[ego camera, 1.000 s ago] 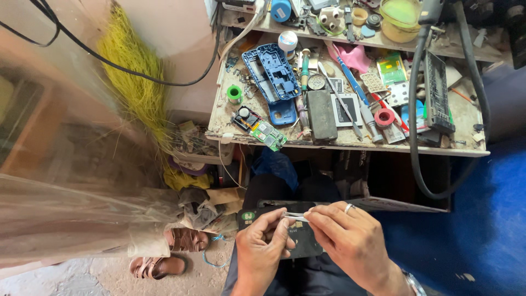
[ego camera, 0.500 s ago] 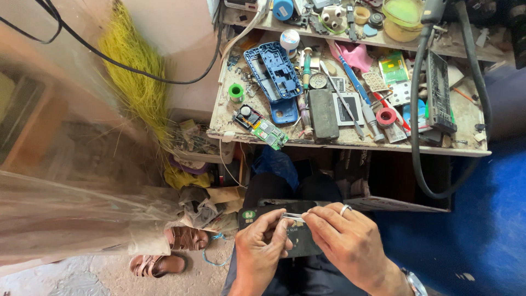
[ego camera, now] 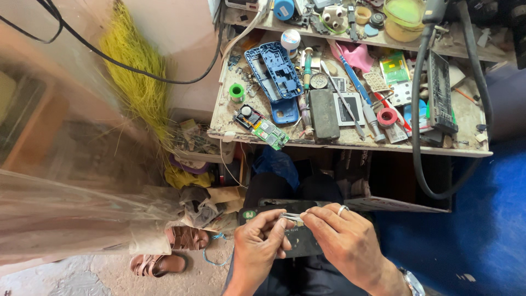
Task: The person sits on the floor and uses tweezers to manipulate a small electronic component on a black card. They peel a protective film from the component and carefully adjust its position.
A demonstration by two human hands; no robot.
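Fingers of left hand and right hand | pinched narrow on small metal piece | above dark card

Both forearms are bare, with no sleeves in view. The right hand wears a plain silver ring on one finger and a metal-banded watch at the wrist. The left hand wears nothing. Dark trousers cover the legs, and a brown strapped sandal is on one foot.
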